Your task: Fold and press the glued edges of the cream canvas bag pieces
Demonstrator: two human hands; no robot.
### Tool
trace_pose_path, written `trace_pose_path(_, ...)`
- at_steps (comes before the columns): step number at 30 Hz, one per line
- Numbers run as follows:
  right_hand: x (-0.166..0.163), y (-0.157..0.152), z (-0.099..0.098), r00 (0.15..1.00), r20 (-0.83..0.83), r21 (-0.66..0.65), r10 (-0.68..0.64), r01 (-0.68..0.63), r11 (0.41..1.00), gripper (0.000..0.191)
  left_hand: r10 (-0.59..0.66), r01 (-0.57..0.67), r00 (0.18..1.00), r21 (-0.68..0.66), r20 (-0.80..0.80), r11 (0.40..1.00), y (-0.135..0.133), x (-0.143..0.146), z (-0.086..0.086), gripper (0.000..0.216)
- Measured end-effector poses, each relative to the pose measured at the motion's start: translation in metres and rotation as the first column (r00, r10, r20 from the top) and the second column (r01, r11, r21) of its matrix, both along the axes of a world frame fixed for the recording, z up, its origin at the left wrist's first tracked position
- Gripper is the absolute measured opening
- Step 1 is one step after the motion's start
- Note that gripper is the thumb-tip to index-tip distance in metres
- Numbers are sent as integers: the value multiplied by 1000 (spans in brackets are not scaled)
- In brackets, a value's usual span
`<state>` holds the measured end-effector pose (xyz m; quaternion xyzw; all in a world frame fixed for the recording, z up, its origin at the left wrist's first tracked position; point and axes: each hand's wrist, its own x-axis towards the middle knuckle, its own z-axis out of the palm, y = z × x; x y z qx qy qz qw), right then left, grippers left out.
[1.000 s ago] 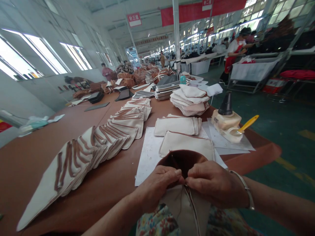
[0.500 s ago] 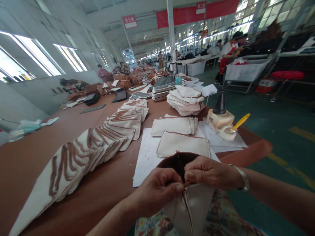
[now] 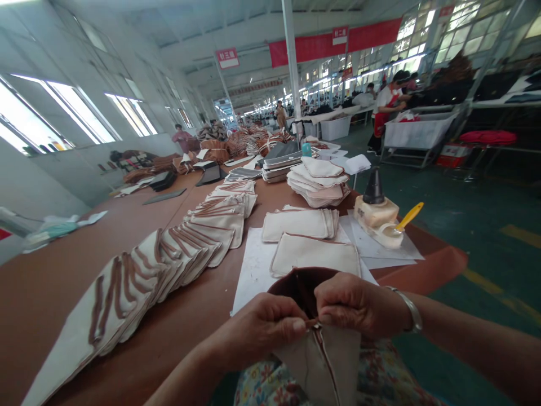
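Both hands pinch the rim of a cream canvas pouch (image 3: 325,361) with a brown lining (image 3: 302,285), held over my lap at the table's near edge. My left hand (image 3: 264,327) is closed on the left side of the opening. My right hand (image 3: 355,304), a bangle on its wrist, is closed on the right side, thumbs nearly meeting at the seam. Just beyond lies a flat cream pouch (image 3: 315,255) on white paper (image 3: 253,270).
A long fanned row of cream pouches with brown trim (image 3: 169,254) runs along the brown table (image 3: 59,276). A second pouch stack (image 3: 300,223) and a taller pile (image 3: 319,180) lie ahead. A glue pot with a yellow-handled brush (image 3: 380,217) stands right. People work in the distance.
The hands stay pinched on the pouch rim; the right hand has shifted slightly left and up. The view has tilted a little.
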<state>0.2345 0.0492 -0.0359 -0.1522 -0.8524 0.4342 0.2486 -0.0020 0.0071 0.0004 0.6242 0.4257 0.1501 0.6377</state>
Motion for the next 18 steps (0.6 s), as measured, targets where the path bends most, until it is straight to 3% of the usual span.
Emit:
trace_pose_path(2, 1, 1, 10, 989, 28, 186, -146, 139, 973, 31, 74, -59, 994, 169, -84, 984, -7, 4, 7, 42)
trace_pose_path(3, 2, 0, 18, 965, 4, 259, -262, 252, 932, 29, 165, -126, 981, 308, -105, 943, -10, 5, 9, 40)
trace_pose_path(5, 6, -9, 39, 886, -76, 259, -457, 460, 849, 35, 377, -269, 923, 563, -82, 781, -14, 3, 13, 36)
trace_pose_path(6, 6, -15, 49, 869, -82, 194, -488, 495, 847, 48, 465, -324, 884, 651, -50, 687, -13, 0, 14, 32)
trace_pose_path(8, 1, -24, 63, 908, -6, 48, -419, 418, 907, 71, 573, -364, 820, 775, 3, 517, -8, -8, 14, 26)
trace_pose_path(10, -12, -21, 64, 943, 92, 6, -320, 321, 947, 61, 623, -315, 782, 879, 25, 359, 0, -15, 15, 23)
trace_pose_path(12, -29, 1, 55, 927, 92, 41, -362, 360, 932, 24, 647, -204, 761, 962, 41, 179, 8, -19, 18, 23)
trace_pose_path(13, -36, 20, 50, 907, 43, 58, -420, 417, 907, 18, 666, -147, 743, 987, 62, 71, 11, -21, 20, 25)
trace_pose_path(16, -44, 94, 47, 799, -108, 21, -591, 597, 802, 30, 697, 4, 701, 976, 153, -219, 18, -26, 20, 38)
trace_pose_path(18, -34, 149, 61, 707, -151, -13, -691, 698, 716, 32, 660, 98, 741, 952, 125, -290, 21, -32, 9, 46)
